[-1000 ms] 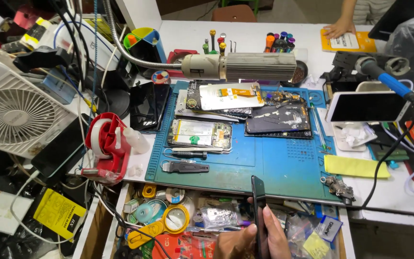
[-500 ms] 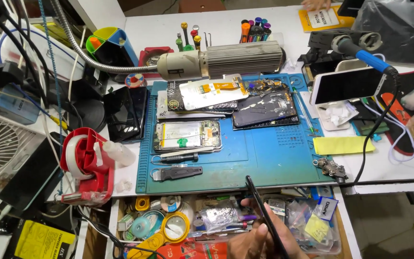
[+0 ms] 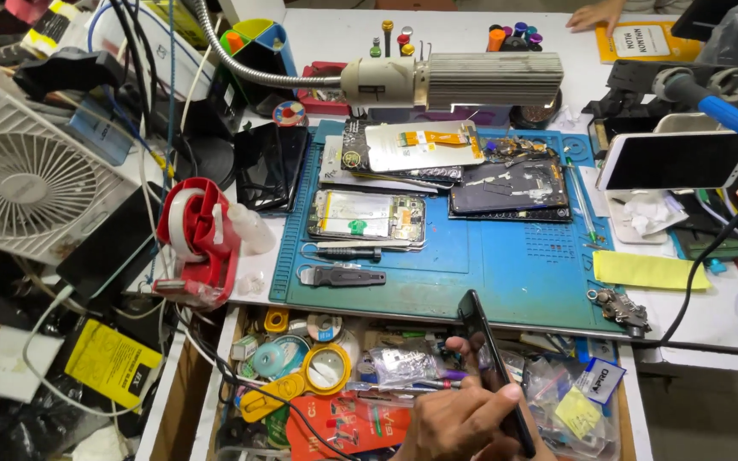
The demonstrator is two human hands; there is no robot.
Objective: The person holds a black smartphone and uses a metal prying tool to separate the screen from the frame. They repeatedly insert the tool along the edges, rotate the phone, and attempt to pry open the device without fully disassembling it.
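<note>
Gripping a dark smartphone [image 3: 494,367] edge-on, a hand [image 3: 463,418] at the bottom of the view closes its fingers and thumb around the handset's lower half; which hand it is cannot be told. The phone tilts up over an open drawer [image 3: 301,376] of tape rolls, a yellow magnifier [image 3: 325,369] and small bags, its top reaching the front edge of a blue repair mat [image 3: 506,273]. Disassembled phones [image 3: 369,215] lie on the mat beneath a ribbed lamp [image 3: 471,81].
</note>
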